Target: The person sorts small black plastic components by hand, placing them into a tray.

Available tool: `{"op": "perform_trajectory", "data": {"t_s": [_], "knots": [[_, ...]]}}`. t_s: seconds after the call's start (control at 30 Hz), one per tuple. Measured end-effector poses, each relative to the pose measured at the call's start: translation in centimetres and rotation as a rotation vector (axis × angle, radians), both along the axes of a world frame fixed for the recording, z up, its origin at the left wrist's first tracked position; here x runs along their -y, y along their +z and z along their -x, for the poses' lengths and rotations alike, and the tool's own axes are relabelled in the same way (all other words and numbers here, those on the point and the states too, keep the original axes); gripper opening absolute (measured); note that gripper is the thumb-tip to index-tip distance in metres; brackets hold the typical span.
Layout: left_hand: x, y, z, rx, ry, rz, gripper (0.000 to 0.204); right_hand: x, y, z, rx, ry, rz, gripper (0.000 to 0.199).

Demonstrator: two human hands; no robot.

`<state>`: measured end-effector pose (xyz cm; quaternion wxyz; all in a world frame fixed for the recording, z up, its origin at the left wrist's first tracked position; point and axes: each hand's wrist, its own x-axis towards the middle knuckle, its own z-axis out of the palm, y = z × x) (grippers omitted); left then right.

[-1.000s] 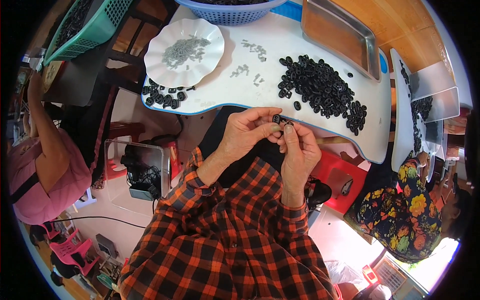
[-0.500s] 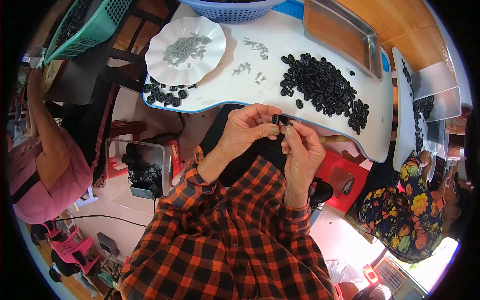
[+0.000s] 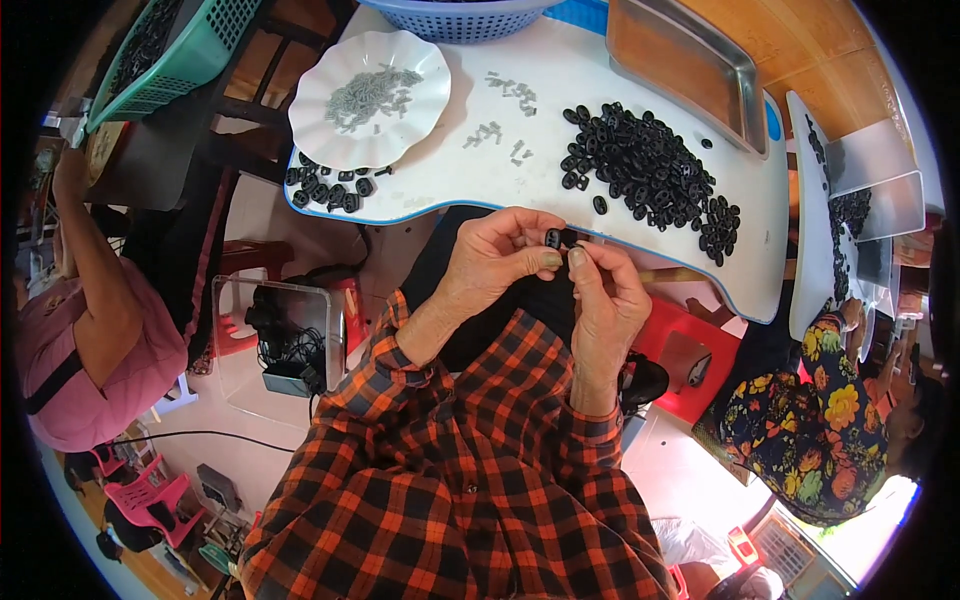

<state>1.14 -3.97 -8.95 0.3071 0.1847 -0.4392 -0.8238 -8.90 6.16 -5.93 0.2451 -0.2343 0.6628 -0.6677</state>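
In front of the table's near edge, my left hand (image 3: pixel 490 262) pinches a small black plastic cord lock (image 3: pixel 553 238) between thumb and fingers. Close against it, my right hand (image 3: pixel 608 300) is closed, thumb and fingertips together around a small dark part that is mostly hidden. The fingertips of both hands nearly meet. Beyond my right hand lies a large pile of black oval pieces with holes (image 3: pixel 640 165). A scalloped white plate (image 3: pixel 425 120) holds many tiny grey spring-like pieces (image 3: pixel 375 97). Several black cord locks (image 3: pixel 325 192) sit by the plate's near rim.
Small groups of grey pieces (image 3: pixel 512 92) lie on the white table (image 3: pixel 480 185). A metal tray (image 3: pixel 690 60) and a blue basket (image 3: pixel 460 22) stand at the back. A person in pink (image 3: pixel 110 350) is at left, another in a floral top (image 3: pixel 810 430) at right.
Both hands stay almost in place. The dark part between the fingertips has shifted and turned slightly, and the right fingertips have moved a little.
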Motion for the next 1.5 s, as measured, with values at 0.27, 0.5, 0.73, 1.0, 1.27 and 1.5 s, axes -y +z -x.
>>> {"op": "perform_trajectory", "data": {"t_s": [0.27, 0.5, 0.73, 1.0, 1.27, 1.5], "knots": [[-0.11, 0.41, -0.03, 0.031, 0.005, -0.003, 0.031, 0.12, 0.48, -0.34, 0.070, -0.028, -0.019, 0.009], [-0.13, 0.25, -0.02, 0.015, 0.002, 0.024, 0.029, 0.34, 0.30, -0.34, 0.083, -0.021, -0.010, 0.010], [-0.16, 0.35, 0.03, 0.012, -0.003, 0.034, 0.029, 0.26, 0.17, -0.24, 0.084, -0.027, 0.004, 0.010], [-0.24, 0.26, -0.01, 0.046, -0.005, 0.073, 0.029, 0.25, 0.43, -0.37, 0.061, 0.001, -0.026, 0.012], [-0.41, 0.07, 0.00, 0.071, -0.002, 0.108, 0.028, 0.06, 0.52, -0.15, 0.080, 0.034, -0.051, 0.011], [-0.36, 0.02, -0.10, 0.062, -0.018, 0.121, 0.028, -0.02, 0.43, -0.03, 0.113, 0.047, -0.076, 0.010]]}}
